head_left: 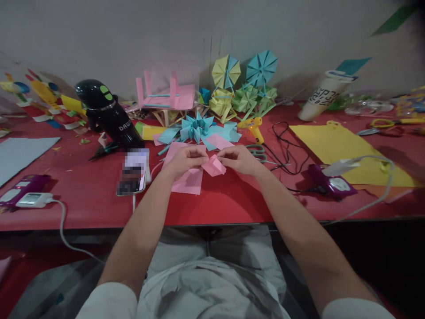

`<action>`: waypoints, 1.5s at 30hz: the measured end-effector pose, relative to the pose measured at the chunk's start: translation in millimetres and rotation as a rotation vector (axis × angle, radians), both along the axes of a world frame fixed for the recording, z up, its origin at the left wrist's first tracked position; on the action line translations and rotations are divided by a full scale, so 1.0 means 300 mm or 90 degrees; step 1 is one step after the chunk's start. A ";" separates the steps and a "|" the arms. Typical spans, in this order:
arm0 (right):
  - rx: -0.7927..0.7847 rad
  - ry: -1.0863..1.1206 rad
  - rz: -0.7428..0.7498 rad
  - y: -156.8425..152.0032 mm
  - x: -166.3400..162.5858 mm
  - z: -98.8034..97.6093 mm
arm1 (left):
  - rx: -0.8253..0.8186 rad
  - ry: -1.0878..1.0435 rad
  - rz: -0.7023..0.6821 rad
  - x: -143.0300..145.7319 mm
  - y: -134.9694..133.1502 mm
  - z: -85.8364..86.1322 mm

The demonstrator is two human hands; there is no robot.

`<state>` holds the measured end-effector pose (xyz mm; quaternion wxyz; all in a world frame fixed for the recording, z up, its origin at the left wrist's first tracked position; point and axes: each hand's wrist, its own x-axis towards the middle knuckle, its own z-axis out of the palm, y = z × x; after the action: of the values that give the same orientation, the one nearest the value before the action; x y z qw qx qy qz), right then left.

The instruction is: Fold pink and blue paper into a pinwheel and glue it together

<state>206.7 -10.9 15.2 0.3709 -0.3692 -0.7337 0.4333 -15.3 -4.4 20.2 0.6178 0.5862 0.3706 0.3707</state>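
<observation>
A small piece of folded pink paper (215,166) is pinched between my two hands, above the red table. My left hand (186,160) grips its left edge with thumb and fingertips. On the other side my right hand (239,159) holds the right edge in the same kind of pinch. Flat pink sheets (189,184) lie under and beside my left hand. Just beyond the hands sits a blue folded-paper star (197,127) among loose blue paper pieces. Green-handled scissors (257,152) lie behind my right hand, their blades hidden.
A yellow glue gun (255,128) trails a black cord. A phone (133,173) stands at left near a black bottle (108,113). Purple power strips (332,182) with cables lie on both sides. Paper models (168,96), a cup (323,97) and yellow sheets (345,153) occupy the back and right.
</observation>
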 end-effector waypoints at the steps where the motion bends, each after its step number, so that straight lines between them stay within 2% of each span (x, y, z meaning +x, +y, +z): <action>1: -0.010 -0.005 0.016 -0.001 0.002 0.003 | -0.015 0.007 -0.024 -0.005 -0.002 0.005; 5: -0.045 -0.030 0.054 -0.006 0.006 0.010 | -0.024 0.040 -0.066 -0.012 -0.003 0.005; 9: -0.060 -0.036 0.057 -0.007 0.007 0.010 | 0.046 0.059 -0.036 -0.005 0.002 -0.016; 14: -0.050 -0.050 0.049 -0.009 0.010 0.019 | 0.103 0.045 -0.058 0.007 -0.007 -0.014; 24: -0.087 -0.081 0.087 -0.011 0.010 0.002 | 0.066 0.058 -0.097 0.025 -0.027 0.001; 33: -0.037 -0.087 0.093 -0.007 0.010 0.003 | 0.001 0.080 -0.159 0.000 -0.019 0.013; 45: -0.002 -0.084 0.031 -0.005 0.013 0.013 | 0.068 0.073 -0.061 0.013 -0.019 -0.006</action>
<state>210.7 -12.6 19.1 0.3108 -0.3797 -0.7646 0.4178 -11.5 -10.0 18.4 0.5805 0.6554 0.3569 0.3257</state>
